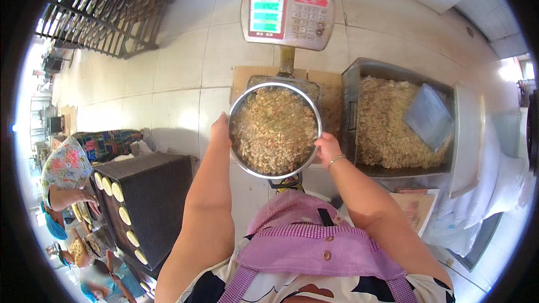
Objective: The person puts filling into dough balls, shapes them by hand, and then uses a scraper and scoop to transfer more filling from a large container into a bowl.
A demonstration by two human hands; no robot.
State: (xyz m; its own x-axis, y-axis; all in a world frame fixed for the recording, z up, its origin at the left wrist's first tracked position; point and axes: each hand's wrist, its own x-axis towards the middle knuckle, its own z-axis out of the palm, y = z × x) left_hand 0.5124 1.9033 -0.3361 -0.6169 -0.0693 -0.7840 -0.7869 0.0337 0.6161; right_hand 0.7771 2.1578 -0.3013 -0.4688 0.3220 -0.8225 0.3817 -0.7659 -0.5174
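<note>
A round metal basin (245, 166) full of a crumbly, tan nut-like mixture (275, 129) is held level between my hands. My left hand (221, 128) is closed on its left rim, the fingers partly hidden by the basin wall. On the opposite side, my right hand (328, 148) grips the rim, with a bracelet at the wrist. Under and behind the basin shows the platform of a weighing scale (258, 80); whether basin and platform touch I cannot tell. The scale's display head (287, 18), lit green beside a keypad, stands on a post beyond it.
Right of the scale stands a deep metal bin (351, 129) of similar mixture, with a flat metal scoop or sheet (429, 116) in it. White sacks (477, 191) lie farther right. At left, a dark table (149, 191) carries pale dough rounds (124, 216); several people work there. A rack (106, 11) stands far left.
</note>
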